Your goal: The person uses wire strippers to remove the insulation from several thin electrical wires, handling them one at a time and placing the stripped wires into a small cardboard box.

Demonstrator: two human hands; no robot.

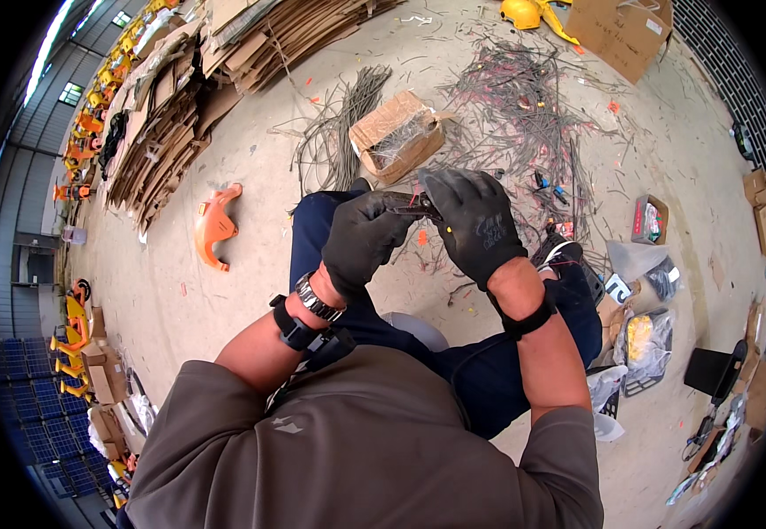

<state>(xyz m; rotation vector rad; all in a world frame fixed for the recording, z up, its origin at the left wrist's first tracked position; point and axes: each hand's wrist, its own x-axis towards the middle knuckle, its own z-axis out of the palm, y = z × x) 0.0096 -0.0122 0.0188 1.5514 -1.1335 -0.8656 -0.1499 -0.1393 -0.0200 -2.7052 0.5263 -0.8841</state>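
Note:
In black work gloves, both of my hands meet above the floor, in front of my knees. My left hand [366, 241] is closed at one end of a dark hand tool [416, 207], which looks like pliers or a cutter. Bent over the tool's other end is my right hand [479, 221], its fingers hiding much of it. A thin red strand shows at the tool between the hands; what it belongs to is too small to tell. Just beyond the hands stands an open cardboard box [396, 135] with grey wire pieces inside.
Grey cable lengths [350, 125] lie left of the box, and a tangled wire heap [522, 99] spreads to its right. An orange plastic cover [216, 228] rests on the floor at left. Flattened cardboard stacks [164, 132] stand behind. Right of me is a black crate [647, 350] holding bagged parts.

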